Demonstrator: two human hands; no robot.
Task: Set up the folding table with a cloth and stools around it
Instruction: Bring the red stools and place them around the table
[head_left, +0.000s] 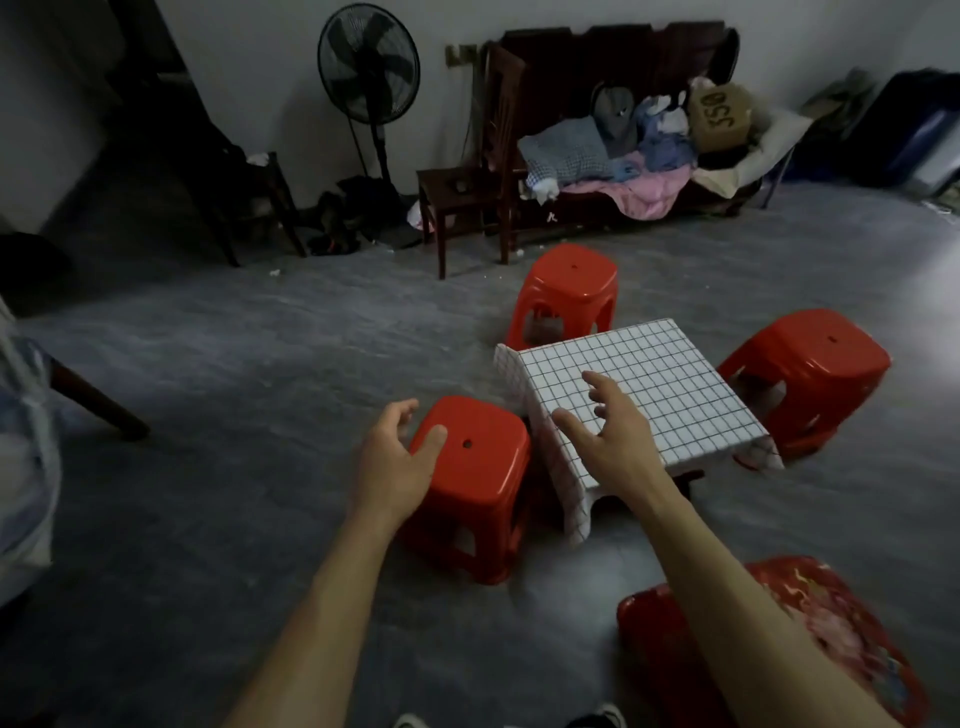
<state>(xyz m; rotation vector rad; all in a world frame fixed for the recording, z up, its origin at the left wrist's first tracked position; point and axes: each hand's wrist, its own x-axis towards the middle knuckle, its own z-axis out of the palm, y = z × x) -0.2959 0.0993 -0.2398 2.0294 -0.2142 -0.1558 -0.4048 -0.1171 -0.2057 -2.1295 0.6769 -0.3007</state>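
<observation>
Stool (470, 457) beside the cloth-covered counter (639, 384): with both hands, left hand (392, 462) and right hand (610, 436), fingers spread and empty, grip opposite seat edges and square it to the counter side.

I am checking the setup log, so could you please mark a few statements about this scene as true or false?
1. The checked cloth covers the table top. True.
2. Both hands grip the cloth. False: the left hand and right hand are open and hold nothing.
3. Three plain red stools stand by the table. True: near stool, far stool, right stool.
4. The standing fan is on the table. False: it stands on the floor by the wall.
</observation>
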